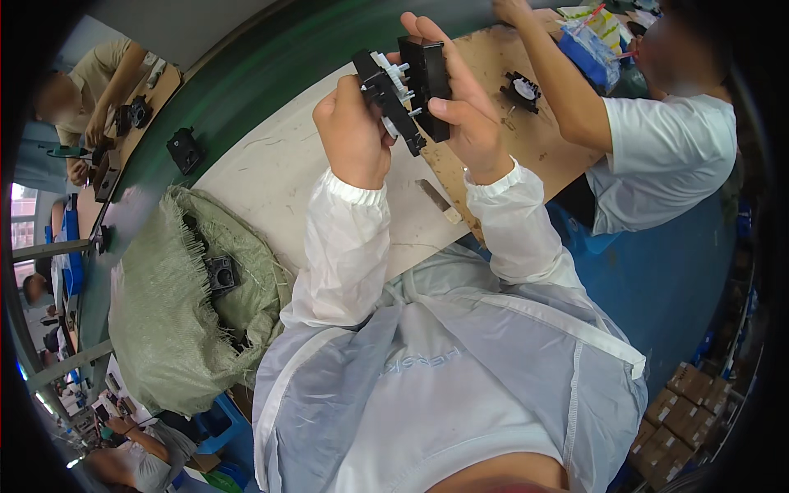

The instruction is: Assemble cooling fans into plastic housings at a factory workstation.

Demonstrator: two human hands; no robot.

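Holding two black plastic fan parts up over the bench: left hand [355, 135] is clenched round the frame with white blades [386, 97], right hand [464, 107] grips the black housing [427, 78] just right of it, the two parts touching. They look light, rigid and moulded. The blades look fragile, so grip by the outer frame edges, not the white vanes.

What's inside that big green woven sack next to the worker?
Through the opening of the green woven sack one black square plastic part shows, much like the black parts held in the left hand and right hand. The fabric hides whatever lies deeper.
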